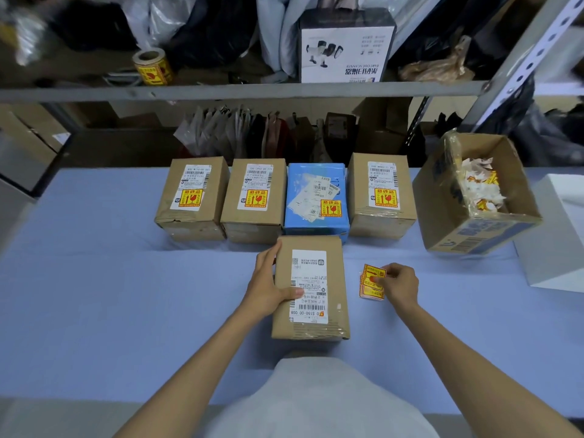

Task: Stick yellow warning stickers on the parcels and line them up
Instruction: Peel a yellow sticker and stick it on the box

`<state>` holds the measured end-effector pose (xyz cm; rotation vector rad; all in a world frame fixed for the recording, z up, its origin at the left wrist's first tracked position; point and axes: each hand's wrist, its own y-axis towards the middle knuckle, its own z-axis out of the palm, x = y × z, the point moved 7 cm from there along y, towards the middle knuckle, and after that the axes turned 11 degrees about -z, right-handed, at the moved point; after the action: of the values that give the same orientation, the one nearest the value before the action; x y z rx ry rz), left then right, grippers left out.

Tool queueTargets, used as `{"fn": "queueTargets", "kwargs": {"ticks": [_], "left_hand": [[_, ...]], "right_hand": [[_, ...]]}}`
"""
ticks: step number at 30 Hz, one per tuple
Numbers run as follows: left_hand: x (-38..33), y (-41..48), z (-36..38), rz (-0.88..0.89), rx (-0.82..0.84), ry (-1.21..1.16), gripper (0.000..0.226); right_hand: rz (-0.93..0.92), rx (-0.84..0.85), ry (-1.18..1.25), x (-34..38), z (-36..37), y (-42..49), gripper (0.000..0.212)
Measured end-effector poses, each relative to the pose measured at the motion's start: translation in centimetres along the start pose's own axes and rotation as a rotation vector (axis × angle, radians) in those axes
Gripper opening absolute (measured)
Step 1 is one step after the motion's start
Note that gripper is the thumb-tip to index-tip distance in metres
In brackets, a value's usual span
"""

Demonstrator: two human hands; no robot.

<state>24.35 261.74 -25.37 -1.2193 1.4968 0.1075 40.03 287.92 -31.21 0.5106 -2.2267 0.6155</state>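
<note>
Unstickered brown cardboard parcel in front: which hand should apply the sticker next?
Right. The right hand already pinches the yellow warning sticker strip beside the unstickered brown cardboard parcel; the left hand grips that parcel's left edge, steadying it.

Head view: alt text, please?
The left hand steadies an unstickered brown parcel on the blue table while the right hand pinches yellow warning stickers. Behind, four stickered parcels stand in a row.

I see four parcels [286,197] in a row across the table [94,279], a fifth parcel [311,287] before them (nearer me), and an open box [474,197] to their right.
</note>
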Motion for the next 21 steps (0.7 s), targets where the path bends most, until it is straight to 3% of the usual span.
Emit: {"fn": "queueTargets", "kwargs": {"ticks": [2, 4, 7, 11, 14, 17, 21], "left_hand": [[-0.2, 0.1, 0.0, -0.018, 0.009, 0.031, 0.113], [-1.0, 0.0, 0.0, -0.024, -0.044, 0.14, 0.11], [-4.5, -0.7, 0.0, 0.134, -0.24, 0.262, 0.078], [-9.4, -0.9, 1.7, 0.312, -0.159, 0.135, 0.05], [-11.0, -0.8, 1.8, 0.349, -0.134, 0.109, 0.037], [-10.8, -1.1, 1.1, 0.371, -0.168, 0.116, 0.01], [-8.6, -0.8, 0.2, 0.267, -0.136, -0.071, 0.003]], "right_hand": [[0.0, -0.029, 0.073, 1.0, -0.5, -0.3, 0.003], [-0.017, -0.037, 0.114, 2.9, -0.9, -0.2, 0.012], [-0.111, 0.015, 0.231, 7.6, -1.3, -0.6, 0.008], [-0.372, 0.134, 0.244, 14.2, -1.0, -3.1, 0.013], [-0.46, 0.273, 0.181, 16.3, 0.5, -4.6, 0.011], [-0.439, 0.296, 0.235, 16.5, 1.2, -5.4, 0.013], [-0.269, 0.238, 0.489, 15.6, 1.2, -6.1, 0.015]]}}
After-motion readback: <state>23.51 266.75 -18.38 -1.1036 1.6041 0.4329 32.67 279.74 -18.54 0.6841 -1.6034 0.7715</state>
